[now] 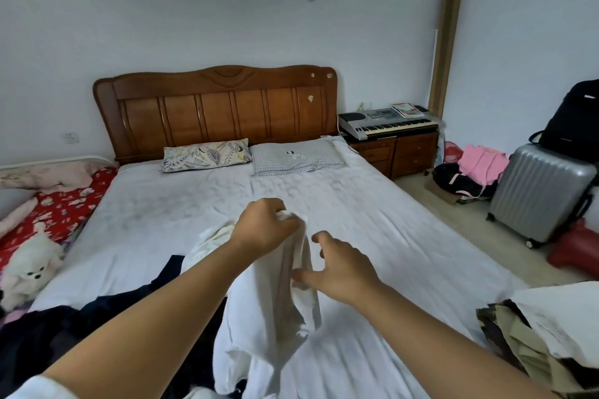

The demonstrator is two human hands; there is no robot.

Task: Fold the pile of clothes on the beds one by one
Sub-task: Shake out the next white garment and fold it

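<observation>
A: Garment (pixel 269 311), white, is held up over the bed (pixel 146 220). How is it gripped?

B: Its top edge is pinched in the left hand (pixel 264 225), whose fingers (pixel 282 209) are curled tight around the cloth. The rest is left hanging down toward the near end of the bed.

A: And the right hand (pixel 340 269)?

B: It is held just right of the garment, fingers spread fairly wide. The thumb (pixel 303 276) is laid against a fold of the cloth; nothing is clasped by that hand.

A: Where is the garment relative to the bed's pillows?

B: Well in front of both the leaf pillow (pixel 205 154) and the check pillow (pixel 296 157), which are set side by side at the headboard (pixel 215 107).

A: What else is seen on the bed?

B: Dark clothes (pixel 58 330) are heaped at its near left corner, partly under the left forearm. A pale piece (pixel 210 241) is lying just left of the garment. More clothes (pixel 544 330) are stacked off the near right corner; whether they are resting on the bed cannot be told.
</observation>
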